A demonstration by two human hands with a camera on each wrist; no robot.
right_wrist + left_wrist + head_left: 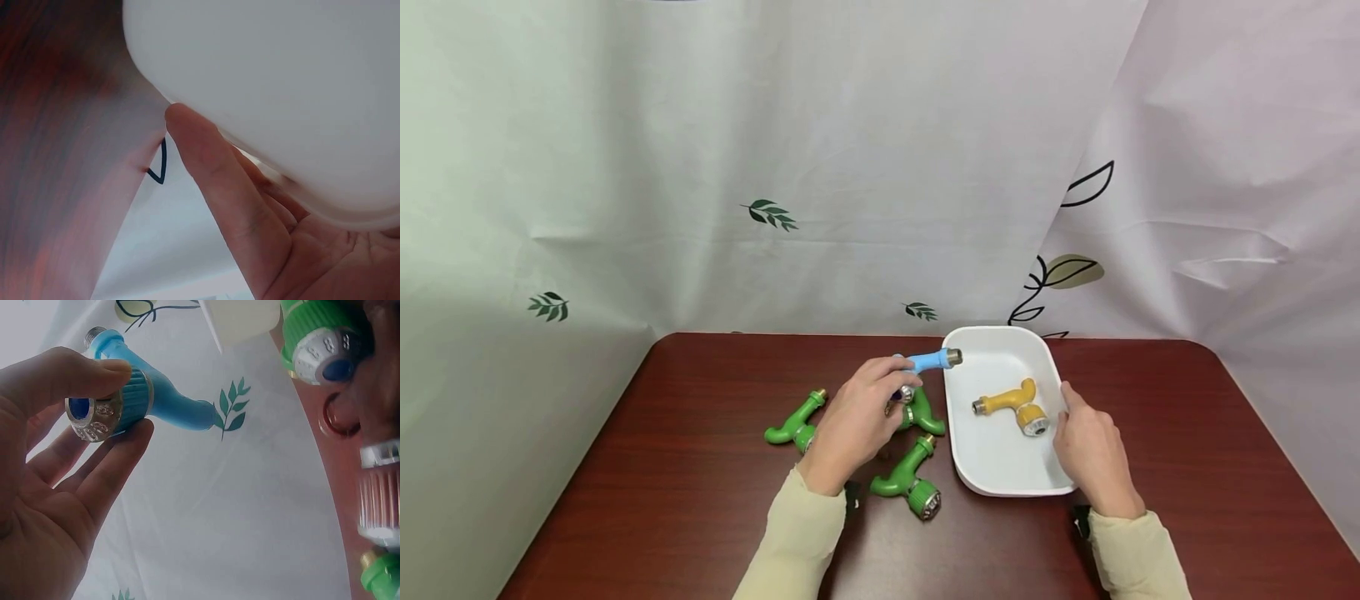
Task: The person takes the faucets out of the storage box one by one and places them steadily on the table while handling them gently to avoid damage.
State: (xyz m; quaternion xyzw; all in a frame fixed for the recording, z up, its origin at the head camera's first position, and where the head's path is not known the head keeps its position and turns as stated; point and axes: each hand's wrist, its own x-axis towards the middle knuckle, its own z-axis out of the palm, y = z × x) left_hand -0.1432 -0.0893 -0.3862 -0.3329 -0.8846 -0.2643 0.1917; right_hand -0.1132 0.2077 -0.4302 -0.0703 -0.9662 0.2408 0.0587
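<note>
My left hand (859, 414) pinches a light blue tap (931, 361) above the table, close to the white tray's left rim. In the left wrist view, thumb and fingers grip the ribbed knob of the blue tap (169, 394); its metal threaded end points away. A yellow tap (1006, 401) lies inside the white tray (1000, 467). My right hand (1093, 454) holds the tray's right side at the rim. From the right wrist, one finger (215, 169) lies along the outside of the tray wall (269, 81).
Green taps lie on the brown table (685, 483): one at left (795, 423), one in front (912, 477), and one (931, 414) partly behind my left hand. Behind the table hangs a pale curtain (850, 167) with leaf prints.
</note>
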